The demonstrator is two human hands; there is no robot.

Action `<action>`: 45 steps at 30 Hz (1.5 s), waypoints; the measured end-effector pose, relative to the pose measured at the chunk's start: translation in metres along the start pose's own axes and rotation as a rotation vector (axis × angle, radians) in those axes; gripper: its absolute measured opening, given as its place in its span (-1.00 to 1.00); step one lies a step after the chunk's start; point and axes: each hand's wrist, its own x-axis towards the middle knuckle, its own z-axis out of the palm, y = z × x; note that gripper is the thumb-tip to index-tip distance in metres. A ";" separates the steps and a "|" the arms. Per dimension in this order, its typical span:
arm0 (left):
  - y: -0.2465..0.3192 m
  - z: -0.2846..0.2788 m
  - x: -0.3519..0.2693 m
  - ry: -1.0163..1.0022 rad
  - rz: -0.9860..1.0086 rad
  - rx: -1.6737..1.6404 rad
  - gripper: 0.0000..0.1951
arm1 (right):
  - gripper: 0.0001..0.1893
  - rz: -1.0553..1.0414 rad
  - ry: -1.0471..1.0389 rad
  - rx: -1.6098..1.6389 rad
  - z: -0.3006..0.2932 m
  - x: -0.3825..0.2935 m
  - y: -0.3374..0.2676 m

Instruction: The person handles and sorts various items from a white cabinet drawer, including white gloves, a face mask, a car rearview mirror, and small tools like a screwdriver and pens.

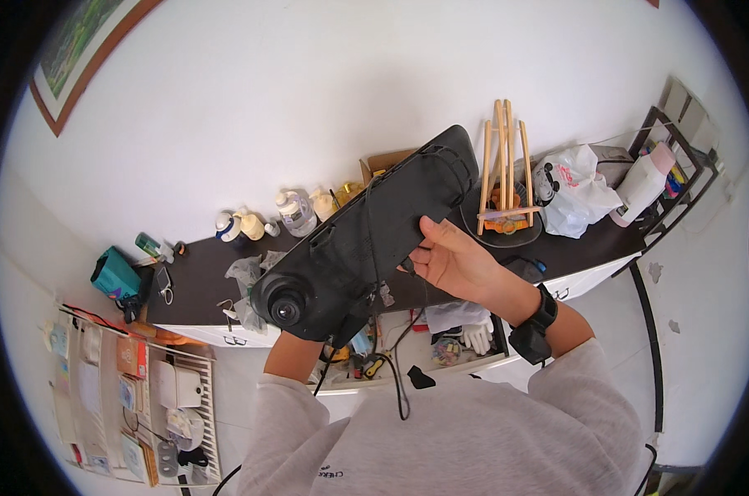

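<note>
A black mirror-type dash camera (374,229) with a round lens at its lower left end is held up at a slant, its back facing me. Rubber straps are on it and a thin black cable (394,353) hangs from it. My right hand (452,255) grips its lower edge, thumb on the back and fingers curled beneath, close to a small dark cable plug (406,265). The dash camera hides my left hand; only that forearm shows below the lens end. Beneath lies an open drawer (405,378) holding white gloves (476,338), cables and small items.
Behind the dash camera, a dark cabinet top (204,279) carries bottles (297,214), a small wooden easel (506,173) standing in a dark pan, a white plastic bag (576,192) and a pink-lidded flask (644,183). A loaded rack (207,397) stands at the lower left.
</note>
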 end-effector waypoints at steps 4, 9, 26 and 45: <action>-0.014 -0.007 -0.012 -0.126 -0.044 0.023 -0.71 | -0.83 -0.129 -0.064 -0.002 0.004 -0.003 -0.006; -0.002 0.027 -0.041 -0.417 -0.196 -0.286 -0.77 | -0.89 -0.447 0.037 -0.056 -0.019 -0.004 -0.033; 0.018 0.021 -0.063 -0.557 -0.275 -0.028 -0.78 | -0.80 -0.255 0.277 0.222 -0.049 0.007 -0.009; 0.025 0.001 -0.005 0.027 0.107 -0.063 -0.64 | -0.78 -0.202 0.181 0.083 -0.025 -0.008 -0.007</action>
